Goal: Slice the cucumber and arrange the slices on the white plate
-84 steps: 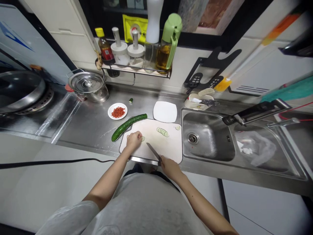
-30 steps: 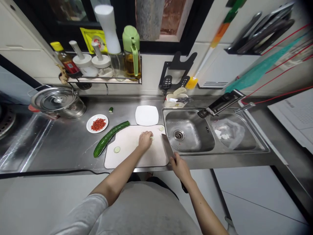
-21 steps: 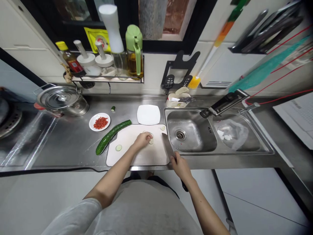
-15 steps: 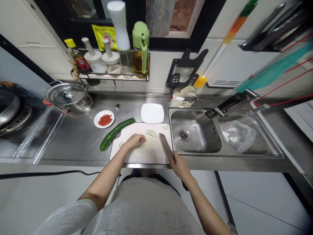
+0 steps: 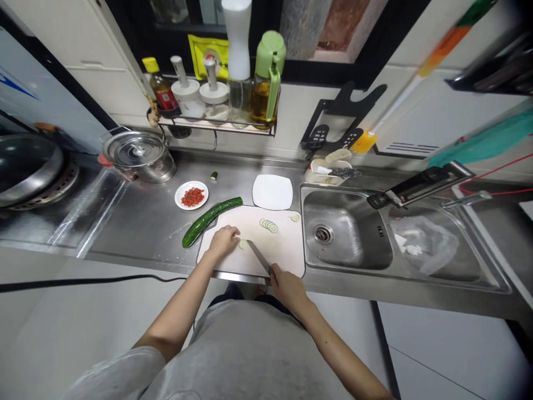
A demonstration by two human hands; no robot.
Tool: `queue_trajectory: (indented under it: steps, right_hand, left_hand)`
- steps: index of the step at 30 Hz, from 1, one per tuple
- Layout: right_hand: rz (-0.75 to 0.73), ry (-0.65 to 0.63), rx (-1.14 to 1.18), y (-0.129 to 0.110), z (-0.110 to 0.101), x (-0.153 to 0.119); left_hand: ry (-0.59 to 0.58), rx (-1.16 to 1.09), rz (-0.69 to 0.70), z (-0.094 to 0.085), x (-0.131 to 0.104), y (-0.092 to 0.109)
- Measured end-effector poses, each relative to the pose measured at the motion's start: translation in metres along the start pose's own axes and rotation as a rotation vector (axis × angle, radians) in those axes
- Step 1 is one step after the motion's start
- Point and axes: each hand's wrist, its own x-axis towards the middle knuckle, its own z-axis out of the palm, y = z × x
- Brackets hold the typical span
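Observation:
My right hand is wrapped around the handle of a kitchen knife. The blade points up and left over a white cutting board, its tip beside a thin cucumber slice. Just left of that slice, my left hand is over the board with loosely bent fingers, thumb and forefinger a little apart, holding nothing I can see. A row of overlapping cucumber slices lies further back, and one more piece rests in the far right corner. The long cucumber lies along the board's left edge.
Behind the board sits a white square plate. To its left are a cucumber end and a plate of chopped red pieces. The sink adjoins on the right; a lidded steel pot stands back left.
The knife has swung left, bringing its tip close to the single slice. My left hand has drawn slightly away from that slice. The camera view has shifted, moving the surroundings rightward.

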Motion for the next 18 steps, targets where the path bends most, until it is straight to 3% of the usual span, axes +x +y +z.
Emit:
queue_trajectory:
  steps: [6, 12, 18]
  right_hand:
    - [0.065, 0.032, 0.041, 0.012, -0.002, -0.002]
    - [0.201, 0.091, 0.128, 0.043, 0.001, -0.016]
    - [0.346, 0.134, 0.158, 0.073, 0.005, -0.034]
  left_hand:
    - [-0.015, 0.055, 0.005, 0.014, -0.011, 0.013]
    - [-0.05, -0.121, 0.007, 0.019, -0.002, 0.029]
    - [-0.047, -0.405, 0.08, 0.042, 0.041, 0.089]
